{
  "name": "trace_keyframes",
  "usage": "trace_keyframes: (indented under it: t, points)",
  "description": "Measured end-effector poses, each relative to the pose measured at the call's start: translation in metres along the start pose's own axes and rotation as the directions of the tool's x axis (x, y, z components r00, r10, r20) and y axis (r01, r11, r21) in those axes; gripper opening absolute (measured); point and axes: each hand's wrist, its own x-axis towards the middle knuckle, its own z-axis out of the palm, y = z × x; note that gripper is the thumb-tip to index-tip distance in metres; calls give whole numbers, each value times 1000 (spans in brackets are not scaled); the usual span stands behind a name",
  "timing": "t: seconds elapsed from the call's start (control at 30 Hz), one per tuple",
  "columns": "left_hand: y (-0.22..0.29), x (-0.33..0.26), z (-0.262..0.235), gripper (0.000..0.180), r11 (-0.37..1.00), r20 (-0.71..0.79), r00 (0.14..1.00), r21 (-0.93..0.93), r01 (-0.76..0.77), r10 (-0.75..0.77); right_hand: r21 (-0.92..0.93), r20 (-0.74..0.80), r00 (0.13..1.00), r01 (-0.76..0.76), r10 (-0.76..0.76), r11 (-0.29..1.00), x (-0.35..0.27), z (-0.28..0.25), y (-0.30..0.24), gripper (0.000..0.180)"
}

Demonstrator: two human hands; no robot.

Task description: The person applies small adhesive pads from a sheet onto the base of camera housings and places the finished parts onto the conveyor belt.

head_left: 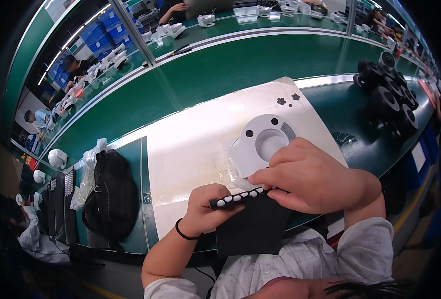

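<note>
One black sheet [250, 222] is held on your side of the white housing [248, 155]: left grip [206, 205] clamps the edge, right grip [307, 177] pinches its other end. You're likely peeling a white dot [237, 198]; next requires a clean lift.

- A green worktable [330, 104] spans the middle, edged in pale metal.
- Past that edge lies a glossy green surface [220, 74], bordered by a curved white rail [250, 34].
- Two upright metal posts [131, 32] rise at the rail, one left, one right.
- Another green bench [225, 28] runs behind them.
- At upper left, blue crates [93, 35] are stacked beside a bright strip light [70, 41].
- At right, a yellow line [415, 199] crosses what is probably grey floor [402, 199], though the fisheye rim darkens it.
</note>
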Motion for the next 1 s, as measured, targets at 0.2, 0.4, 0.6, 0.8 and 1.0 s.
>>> trace_keyframes:
  t: [0.2, 0.4, 0.6, 0.8, 1.0]
  points:
    - [0, 1, 2, 23, 999, -2, 1000, 32, -3, 3, -12, 3, 1000, -19, 19, 1000, -3, 0, 0, 40]
    - [-3, 1, 3, 18, 999, -31, 999, -50, 4, -5, 111, -78, 976, -193, 202, 975, -5, -22, 13, 33]
    - [-3, 3, 3, 18, 998, -40, 997, -27, 63, -64, 152, 76, 912, -411, 404, 899, -9, -34, 30, 36]
    - [-4, 3, 4, 18, 994, -26, 996, -66, 85, -87, 46, 168, 930, -337, 326, 940, -11, -35, 36, 29]
    - [-6, 2, 4, 17, 995, -36, 996, -65, 76, -79, 38, 111, 947, -308, 302, 951, -16, -37, 35, 25]
